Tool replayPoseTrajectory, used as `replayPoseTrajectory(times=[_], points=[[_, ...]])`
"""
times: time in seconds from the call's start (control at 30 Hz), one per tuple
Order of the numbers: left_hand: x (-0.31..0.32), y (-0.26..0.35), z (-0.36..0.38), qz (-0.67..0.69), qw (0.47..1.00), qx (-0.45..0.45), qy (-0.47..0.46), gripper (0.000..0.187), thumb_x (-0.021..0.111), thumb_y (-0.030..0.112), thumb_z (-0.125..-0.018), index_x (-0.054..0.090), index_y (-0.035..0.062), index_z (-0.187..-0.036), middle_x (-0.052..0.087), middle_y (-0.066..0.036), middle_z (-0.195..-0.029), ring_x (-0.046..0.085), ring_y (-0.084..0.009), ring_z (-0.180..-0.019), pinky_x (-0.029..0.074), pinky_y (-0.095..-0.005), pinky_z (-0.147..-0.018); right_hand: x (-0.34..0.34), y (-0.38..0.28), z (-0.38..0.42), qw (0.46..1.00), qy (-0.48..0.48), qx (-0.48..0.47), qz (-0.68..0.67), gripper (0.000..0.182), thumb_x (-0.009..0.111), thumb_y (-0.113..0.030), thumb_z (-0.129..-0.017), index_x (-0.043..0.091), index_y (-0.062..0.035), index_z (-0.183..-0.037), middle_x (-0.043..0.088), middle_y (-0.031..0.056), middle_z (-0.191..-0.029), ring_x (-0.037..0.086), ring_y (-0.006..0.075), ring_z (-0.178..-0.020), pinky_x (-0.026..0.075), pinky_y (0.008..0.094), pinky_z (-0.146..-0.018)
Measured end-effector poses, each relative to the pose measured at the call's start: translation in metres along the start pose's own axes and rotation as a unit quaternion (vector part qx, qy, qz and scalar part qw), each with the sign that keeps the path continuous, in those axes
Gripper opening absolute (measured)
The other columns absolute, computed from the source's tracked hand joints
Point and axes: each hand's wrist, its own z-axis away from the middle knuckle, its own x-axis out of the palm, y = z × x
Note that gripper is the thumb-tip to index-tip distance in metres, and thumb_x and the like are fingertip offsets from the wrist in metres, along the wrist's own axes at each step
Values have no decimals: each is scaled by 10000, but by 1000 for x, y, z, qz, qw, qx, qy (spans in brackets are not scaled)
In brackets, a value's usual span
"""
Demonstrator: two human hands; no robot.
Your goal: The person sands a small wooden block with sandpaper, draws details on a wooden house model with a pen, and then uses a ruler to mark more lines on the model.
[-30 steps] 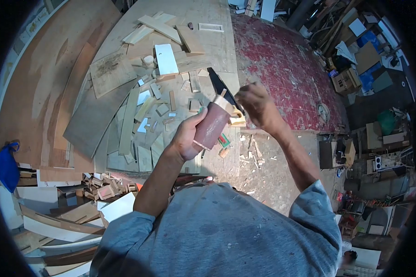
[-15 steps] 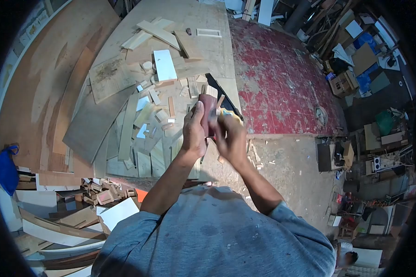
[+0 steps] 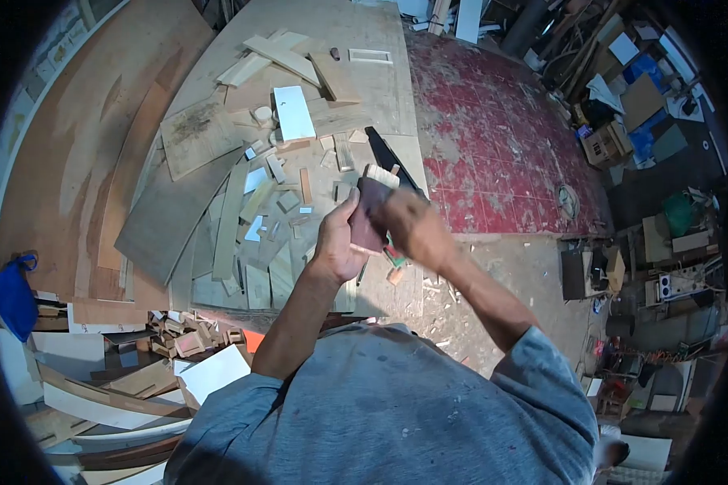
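My left hand grips a pale wood block wrapped in dark reddish-brown sandpaper, thumb along its left side. The block is held tilted above the workbench, its bare wood showing at the far end. My right hand is against the block's right side, fingers bent towards the sandpaper. Motion blur smears those fingers, and whether anything is in them cannot be made out. Behind the hands lies a black saw, partly hidden. A small wood piece shows just past the right fingers.
Wood offcuts and a white board are scattered over the workbench. Large plywood sheets stand at the left. Scrap wood is piled below. Red flooring lies right of the bench, with clutter along the far right.
My right hand has moved slightly right and upward along the block. The wrapped block has turned, showing more of its bare end. The left hand keeps its hold.
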Motion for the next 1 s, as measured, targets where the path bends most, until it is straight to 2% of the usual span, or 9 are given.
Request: replayPoseTrajectory(times=[0.07, 0.17, 0.27, 0.33, 0.4, 0.43, 0.6, 0.73, 1.0], points=[[8, 3, 7, 5, 1000, -21, 21, 432, 419, 403, -1048, 580, 55, -1248, 651, -103, -1208, 605, -253, -1139, 429, -421, -1047, -4, 0, -8, 998, -5, 55, -9, 179, 639, -34, -799, 550, -9, -951, 572, 162, -877, 623, 354, -858, 523, 455, -747], [-6, 11, 0, -34, 998, -2, 49, 420, 433, 397, -1047, 575, 56, -1246, 667, -107, -1152, 639, -256, -1064, 487, -416, -969, 7, -23, 1, 998, 38, -29, -48, 91, 603, -10, -817, 590, -24, -906, 580, 174, -869, 616, 373, -854, 519, 455, -736], [-4, 9, 6, -127, 987, 12, 96, 426, 474, 438, -1026, 588, 76, -1219, 666, -88, -1078, 652, -228, -949, 542, -412, -801, -11, 24, -16, 995, 50, 82, -13, 149, 652, 18, -812, 622, -19, -953, 604, 183, -892, 625, 374, -853, 528, 413, -735], [1, 13, 3, -121, 990, 14, 74, 431, 492, 465, -1013, 599, 88, -1192, 660, -72, -1042, 640, -206, -901, 534, -403, -736, -21, 29, -24, 996, 64, 64, -14, 97, 645, -6, -882, 636, -6, -979, 642, 147, -907, 647, 272, -785, 521, 345, -684], [2, 14, 6, -86, 991, 13, 98, 423, 494, 466, -1012, 605, 92, -1173, 661, -70, -1028, 637, -209, -875, 523, -388, -714, -11, 12, -14, 905, 80, 236, -346, 87, 634, -66, -955, 655, 7, -996, 670, 76, -877, 612, 128, -716, 495, 277, -649], [-3, 15, 4, -86, 992, 9, 89, 420, 496, 468, -1011, 606, 95, -1169, 658, -60, -1009, 630, -207, -853, 517, -383, -703, -16, 5, -13, 888, 49, 279, -362, 138, 628, -106, -985, 684, 17, -1011, 663, 10, -842, 566, 45, -711, 469, 232, -640], [-6, 9, 2, -87, 993, 41, 62, 391, 509, 439, -1013, 604, 95, -1174, 655, -53, -1007, 625, -191, -872, 508, -357, -726, -14, -2, -14, 866, 54, 327, -375, 181, 631, -56, -949, 710, 46, -1077, 669, 41, -859, 596, 96, -773, 490, 255, -703], [-1, 6, 0, -98, 989, 86, 72, 372, 522, 402, -1017, 599, 77, -1179, 655, -53, -1005, 630, -177, -895, 505, -331, -777, -6, 3, -13, 939, 42, 233, -249, 264, 642, -62, -925, 660, 52, -1163, 648, 82, -897, 590, 110, -769, 494, 261, -711], [8, -4, -5, -158, 968, 175, 89, 419, 476, 401, -1042, 587, 31, -1205, 628, -59, -1040, 601, -157, -907, 487, -303, -799, 21, -9, -19, 865, 189, 287, -366, 117, 664, -44, -915, 597, 27, -979, 627, 56, -740, 582, 76, -677, 484, 242, -613]])
